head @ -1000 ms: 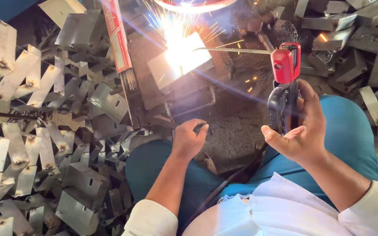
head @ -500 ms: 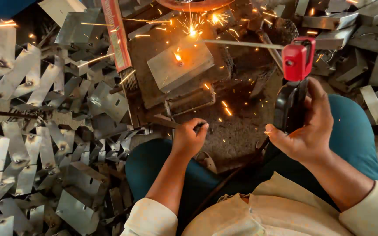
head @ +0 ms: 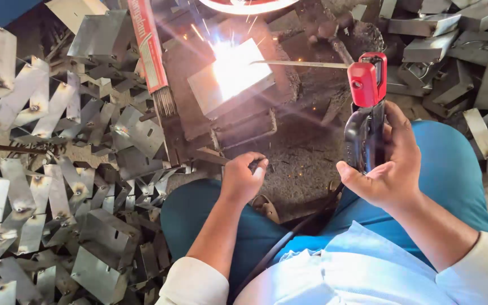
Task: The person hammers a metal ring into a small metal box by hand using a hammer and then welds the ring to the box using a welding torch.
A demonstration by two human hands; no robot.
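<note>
Daylit scene, blinding welding arc glare, sharp focus elsewhere

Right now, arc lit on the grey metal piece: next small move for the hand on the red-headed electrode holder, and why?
Probably feed the thin welding rod slightly leftward into the glare. The right hand grips the red-and-black electrode holder, and the rod tip meets the bright arc on the grey metal bracket. The left hand rests closed, clear of the sparks.

A gritty, dark ground spreads around a heap of bent grey metal brackets. More grey metal boxes are stacked well beyond the heap, under bright daylight from above.
</note>
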